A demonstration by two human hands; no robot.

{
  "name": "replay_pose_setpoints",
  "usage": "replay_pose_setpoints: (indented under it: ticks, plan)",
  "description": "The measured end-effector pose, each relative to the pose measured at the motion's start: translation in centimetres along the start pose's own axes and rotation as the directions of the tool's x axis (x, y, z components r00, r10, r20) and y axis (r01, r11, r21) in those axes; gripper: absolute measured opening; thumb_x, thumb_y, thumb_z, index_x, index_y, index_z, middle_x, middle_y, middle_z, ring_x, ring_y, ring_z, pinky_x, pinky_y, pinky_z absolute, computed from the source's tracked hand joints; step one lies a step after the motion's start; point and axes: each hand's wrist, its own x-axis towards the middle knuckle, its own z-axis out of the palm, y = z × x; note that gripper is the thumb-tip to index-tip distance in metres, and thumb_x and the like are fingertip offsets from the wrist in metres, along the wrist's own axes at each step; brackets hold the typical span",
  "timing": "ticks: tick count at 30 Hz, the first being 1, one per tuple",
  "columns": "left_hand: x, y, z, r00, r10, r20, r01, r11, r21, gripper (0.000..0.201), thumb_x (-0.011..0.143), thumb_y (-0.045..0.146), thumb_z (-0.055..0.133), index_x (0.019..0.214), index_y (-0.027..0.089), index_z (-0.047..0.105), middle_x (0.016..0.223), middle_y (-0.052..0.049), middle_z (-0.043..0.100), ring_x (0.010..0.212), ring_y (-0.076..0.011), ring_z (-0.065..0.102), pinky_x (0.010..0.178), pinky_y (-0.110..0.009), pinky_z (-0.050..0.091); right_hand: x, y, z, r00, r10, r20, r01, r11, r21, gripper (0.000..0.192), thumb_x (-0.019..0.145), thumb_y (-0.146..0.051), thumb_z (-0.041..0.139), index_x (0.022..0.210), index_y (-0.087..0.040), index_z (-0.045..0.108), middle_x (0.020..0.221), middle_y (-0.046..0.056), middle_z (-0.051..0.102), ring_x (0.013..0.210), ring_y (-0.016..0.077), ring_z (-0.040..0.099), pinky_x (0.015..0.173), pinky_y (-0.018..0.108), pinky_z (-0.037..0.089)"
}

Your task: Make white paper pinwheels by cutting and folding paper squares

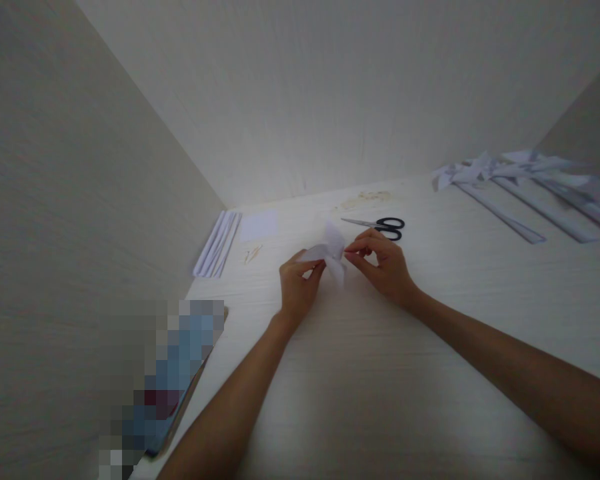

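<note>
At the far left, against the side wall, I note a bundle of folded paper strips [217, 245] lying flat on the table [360, 373], with a small white paper square [259, 225] just beside it and a few thin sticks [253, 254] near its front edge. A blurred dark object sits at the table's near-left edge; I cannot tell what it is.

The left hand [297, 283] is raised slightly above the table, thumb and forefinger pressed together on the left edge of a small folded white paper piece [330, 252]. The right hand [384, 263] pinches the same piece from the opposite side, fingertips closed on its right fold. The piece hangs between the two hands at mid-table, clear of the surface, with several flaps standing out from its centre.

My assessment of handling: the paper piece is very light and thin, soft enough to crease or tear under a hard pinch, and it will not hold shape if gripped across the flaps. I judge the safest hold is at the folded edges or the centre where layers overlap, with light fingertip pressure only.

Behind the right hand lie black-handled scissors [380, 225], blades shut and pointing left, apart from both hands. At the far right, long paper strips [525, 193] lie spread across the table, well apart from the work.
</note>
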Motion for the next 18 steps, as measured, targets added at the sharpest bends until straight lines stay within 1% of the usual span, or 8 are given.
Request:
replay_pose_setpoints:
  ticks: [3,5,9,15,18]
  plan:
    - [-0.07,0.27,-0.03,0.996,0.089,-0.021,-0.088,0.996,0.008,0.014,0.069,0.012,0.054,0.060,0.015,0.065,0.063,-0.002,0.061,0.058,-0.0102,0.054,0.053,-0.020,0.042,0.00,-0.11,-0.10,1.000,0.002,-0.020,-0.002,1.000,-0.008,0.005,0.073,-0.016,0.055,0.071,-0.019,0.058,0.067,0.000,0.052,0.059,0.0104,0.046,0.052,0.024,0.038]
    - [-0.06,0.27,0.00,0.990,0.117,-0.076,-0.116,0.993,0.023,0.013,0.067,0.009,0.055,0.059,0.015,0.064,0.060,-0.002,0.060,0.056,-0.0097,0.053,0.053,-0.020,0.041,-0.02,-0.08,-0.14,0.999,0.011,-0.033,-0.011,1.000,-0.015,0.005,0.073,-0.016,0.055,0.070,-0.019,0.058,0.067,0.000,0.051,0.059,0.0101,0.045,0.052,0.024,0.038]
    - [0.09,0.08,0.05,0.984,0.114,-0.136,-0.111,0.993,0.026,0.012,0.063,0.005,0.057,0.055,0.014,0.061,0.056,-0.001,0.058,0.052,-0.0085,0.053,0.049,-0.018,0.040,-0.09,0.12,-0.12,0.998,0.008,-0.059,-0.009,1.000,-0.015,0.005,0.072,-0.015,0.056,0.069,-0.019,0.057,0.066,-0.001,0.050,0.058,0.0098,0.045,0.052,0.024,0.038]
    - [0.28,0.05,0.03,0.982,0.102,-0.156,-0.103,0.995,0.006,0.014,0.059,0.001,0.058,0.053,0.014,0.060,0.054,0.001,0.057,0.050,-0.0073,0.051,0.048,-0.017,0.039,-0.17,0.09,-0.12,0.998,-0.033,-0.054,0.031,0.999,-0.036,0.004,0.072,-0.017,0.057,0.072,-0.020,0.059,0.070,0.000,0.050,0.061,0.0101,0.046,0.052,0.024,0.039]
    - [0.29,0.15,0.08,0.985,0.098,-0.140,-0.100,0.995,-0.005,0.015,0.058,0.000,0.059,0.053,0.014,0.061,0.054,0.001,0.058,0.050,-0.0070,0.051,0.048,-0.017,0.039,-0.19,-0.20,-0.13,0.996,-0.070,-0.046,0.067,0.995,-0.071,0.004,0.072,-0.018,0.058,0.074,-0.020,0.060,0.072,0.001,0.050,0.064,0.0110,0.048,0.055,0.025,0.041]
